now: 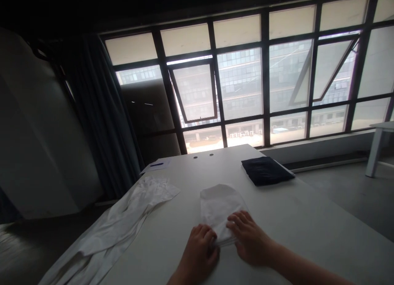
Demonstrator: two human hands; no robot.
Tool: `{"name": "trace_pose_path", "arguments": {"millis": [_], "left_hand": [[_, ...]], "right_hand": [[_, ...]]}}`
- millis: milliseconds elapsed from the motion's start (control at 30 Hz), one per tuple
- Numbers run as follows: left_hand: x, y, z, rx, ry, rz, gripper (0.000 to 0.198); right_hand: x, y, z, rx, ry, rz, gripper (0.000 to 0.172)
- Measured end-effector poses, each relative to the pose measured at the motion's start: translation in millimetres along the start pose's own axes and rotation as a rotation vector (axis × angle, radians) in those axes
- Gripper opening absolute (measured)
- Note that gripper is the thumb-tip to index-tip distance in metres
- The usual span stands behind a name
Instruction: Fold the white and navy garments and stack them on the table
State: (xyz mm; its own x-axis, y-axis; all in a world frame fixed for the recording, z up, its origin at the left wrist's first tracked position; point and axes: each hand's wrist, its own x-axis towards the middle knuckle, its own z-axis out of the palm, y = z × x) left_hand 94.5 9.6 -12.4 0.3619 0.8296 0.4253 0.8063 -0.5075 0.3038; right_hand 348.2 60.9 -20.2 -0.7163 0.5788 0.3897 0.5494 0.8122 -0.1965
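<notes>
A folded white cloth [220, 203] lies on the white table in front of me, several layers showing at its near edge. My left hand [200, 250] is closed at its near left corner, with the fingers curled and the thumb by the edge. Over the near right part rests my right hand [250, 237], its fingers bent on top and its thumb at the near edge, gripping the cloth. What the undersides of both hands touch is hidden.
Loose white fabric [123, 223] is heaped along the left side and hangs over the table edge. A folded dark cloth [266, 171] lies at the far right. Toward the far left are paper and a blue pen [156, 164]. Behind the table [191, 170] stand windows and a dark curtain [101, 125].
</notes>
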Motion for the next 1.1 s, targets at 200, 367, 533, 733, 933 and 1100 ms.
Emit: {"name": "trace_pose_path", "arguments": {"millis": [200,367,533,733,933,1100], "left_hand": [[4.7,-6.3,9.7,0.085,-0.005,0.023,0.013],[7.5,-11.7,10.4,0.148,-0.016,0.056,0.011],[6.0,-16.5,10.5,0.194,-0.044,0.032,0.023],[8.6,-18.1,11.2,0.299,-0.069,0.077,0.022],[9.1,-23.5,8.3,0.377,-0.023,0.179,0.02],[7.8,-18.5,2.1,0.215,-0.003,0.264,0.022]], "right_hand": [[-31.3,27.7,7.7,-0.066,0.19,0.289,0.055],[-22.2,31.6,7.9,-0.004,0.106,0.366,0.036],[-29.8,45.8,-1.9,0.079,0.048,0.363,0.044],[-42.3,64.5,-13.8,0.162,-0.048,0.357,0.038],[-44.4,61.9,-27.8,0.163,-0.022,0.264,0.034],[-46.2,53.3,-26.7,0.157,-0.007,0.174,0.049]]}}
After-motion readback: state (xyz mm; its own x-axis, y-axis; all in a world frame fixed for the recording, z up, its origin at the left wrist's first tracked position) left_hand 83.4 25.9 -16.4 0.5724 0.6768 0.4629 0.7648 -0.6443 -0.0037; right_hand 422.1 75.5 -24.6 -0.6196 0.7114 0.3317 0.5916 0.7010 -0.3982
